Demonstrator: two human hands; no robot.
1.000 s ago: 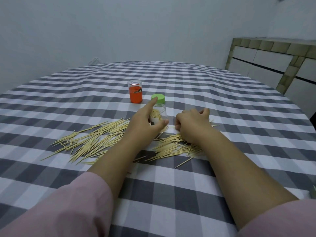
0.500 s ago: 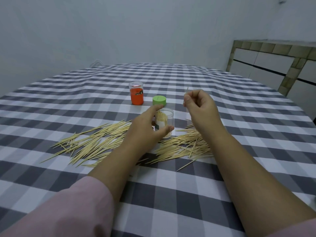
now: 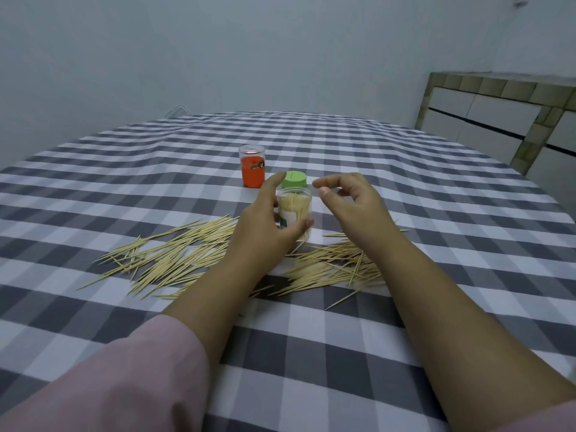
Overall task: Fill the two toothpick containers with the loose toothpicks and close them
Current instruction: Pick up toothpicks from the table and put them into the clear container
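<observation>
My left hand (image 3: 265, 227) grips a clear toothpick container (image 3: 295, 203) standing upright on the table, its mouth uncovered and toothpicks packed inside. Just right of that mouth hovers my right hand (image 3: 352, 204), fingers loosely curled, thumb and forefinger apart, nothing visible between them. A green lid (image 3: 294, 179) lies right behind the clear container. An orange container (image 3: 252, 170) stands upright further back and slightly left. Loose toothpicks lie in two heaps: a wide one at the left (image 3: 174, 257) and another under my right forearm (image 3: 330, 266).
A grey-and-white checked cloth (image 3: 311, 338) covers the round table. One stray toothpick (image 3: 341, 300) lies in front of the right heap. A tiled counter (image 3: 498, 120) stands beyond the table's right edge. A plain wall is behind.
My right hand rose from the right heap with pinched toothpicks, moved over to the clear container, and now its fingers have parted and hold nothing. My left hand kept its grip on the container.
</observation>
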